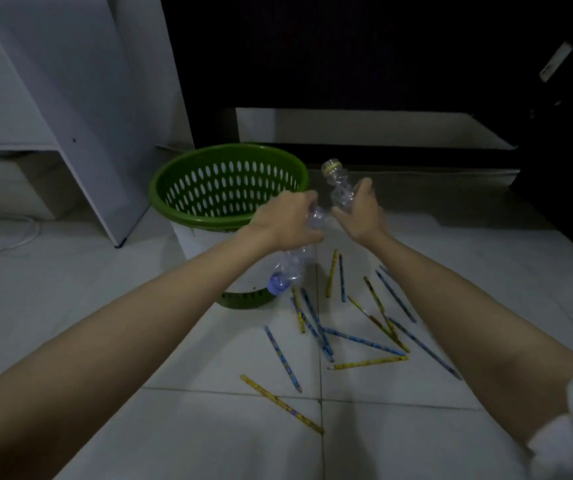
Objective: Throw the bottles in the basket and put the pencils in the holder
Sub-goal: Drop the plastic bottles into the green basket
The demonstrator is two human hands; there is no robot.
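Observation:
My left hand (287, 220) grips a crumpled clear bottle with a blue cap (287, 271), cap hanging downward. My right hand (361, 211) holds a second crumpled clear bottle with a yellow cap (338, 183), cap pointing up. Both hands hover just right of and in front of the green perforated basket (174, 178), which stands on the white tiled floor. Several blue and yellow pencils (364, 341) lie scattered on the tiles below and to the right of my hands. No pencil holder shows in the view.
A white cabinet (70, 98) stands at the left with a white cable (18, 237) on the floor beside it. Dark furniture (572, 150) fills the back and right, with a low white shelf board (382, 129) behind the basket.

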